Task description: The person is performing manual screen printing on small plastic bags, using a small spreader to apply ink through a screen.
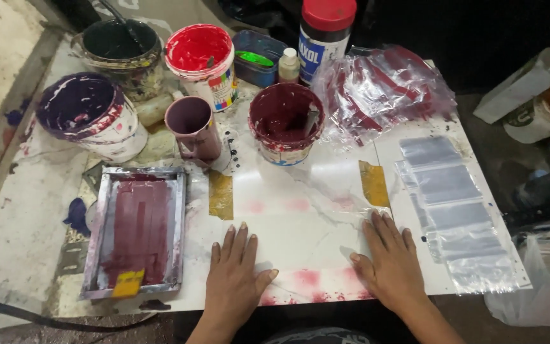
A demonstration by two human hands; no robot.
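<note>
**Both hands flat on a clear sheet**

The left hand (233, 277) and right hand (391, 262) lie released, each grip empty, palms pressing a clear plastic sheet (313, 226) onto the white worktop (27, 229). Left of the left hand sits a maroon-inked screen frame (136, 230); right of the right hand, a row of clear bags (456, 210); beyond both, paint tubs.

Bright overhead light glares off the white table (313, 191); dark background, sharp focus.

Clear plastic pouches (456, 210) in a row beside white carton (525, 83).
</note>
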